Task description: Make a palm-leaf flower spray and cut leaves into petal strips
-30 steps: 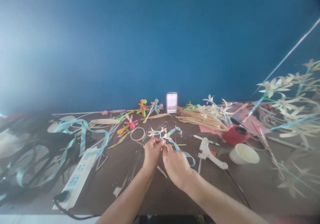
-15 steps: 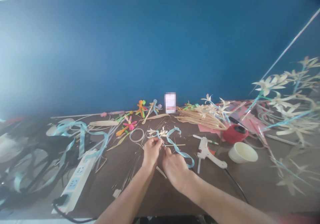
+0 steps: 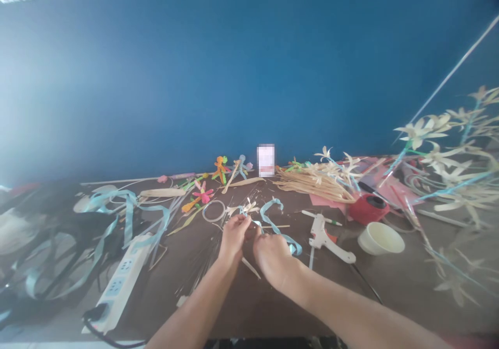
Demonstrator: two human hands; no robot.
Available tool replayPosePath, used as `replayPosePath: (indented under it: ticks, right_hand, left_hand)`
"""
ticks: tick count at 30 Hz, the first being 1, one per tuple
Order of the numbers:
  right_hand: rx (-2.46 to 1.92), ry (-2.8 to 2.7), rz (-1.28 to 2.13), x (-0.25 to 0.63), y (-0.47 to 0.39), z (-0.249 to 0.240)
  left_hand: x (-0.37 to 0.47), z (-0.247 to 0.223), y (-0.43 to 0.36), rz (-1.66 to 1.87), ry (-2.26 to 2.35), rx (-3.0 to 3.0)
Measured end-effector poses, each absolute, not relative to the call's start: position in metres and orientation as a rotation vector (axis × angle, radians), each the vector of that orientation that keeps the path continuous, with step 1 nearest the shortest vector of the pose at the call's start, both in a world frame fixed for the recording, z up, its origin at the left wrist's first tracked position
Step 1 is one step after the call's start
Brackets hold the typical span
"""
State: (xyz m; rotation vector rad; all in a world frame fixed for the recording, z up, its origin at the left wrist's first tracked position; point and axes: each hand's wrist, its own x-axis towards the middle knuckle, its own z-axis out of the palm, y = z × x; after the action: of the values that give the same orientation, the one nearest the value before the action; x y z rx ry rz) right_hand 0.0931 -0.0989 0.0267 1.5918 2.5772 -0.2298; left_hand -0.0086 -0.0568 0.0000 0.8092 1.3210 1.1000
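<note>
My left hand (image 3: 234,237) pinches the stem of a small spray of cream artificial flowers (image 3: 249,206) at the middle of the table. Just to its right, my right hand (image 3: 274,258) is closed with the thumb and forefinger together near the lower end of the stem. A light blue ribbon (image 3: 270,219) curls from the hands to the back right and lies in loops on the table. My fingers hide most of the stem, and the right fingertips seem to hold the ribbon at it.
A white glue gun (image 3: 325,239), a cream cup (image 3: 381,238) and a red tape dispenser (image 3: 366,210) stand right. Finished flower branches (image 3: 424,131) spread at far right. A power strip (image 3: 119,281) and loose blue ribbon (image 3: 127,219) lie left. Thin wires (image 3: 202,263) lie beside my left forearm.
Both hands have shifted slightly left, with the flowers still in the left. The right hand has turned a little, and the ribbon's near loop has moved.
</note>
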Motion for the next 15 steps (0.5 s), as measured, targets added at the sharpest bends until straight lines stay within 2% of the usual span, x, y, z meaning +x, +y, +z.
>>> replayPosePath:
  ticks: [10,15]
  right_hand:
    - [1.629,2.530,-0.104,0.091,-0.098,0.015]
    - [1.614,2.434,-0.181,0.087,-0.097,0.009]
  left_hand:
    - [-0.014,-0.007,-0.057,1.038,1.274,0.786]
    - [-0.009,0.001,-0.053,1.126,1.325,0.771]
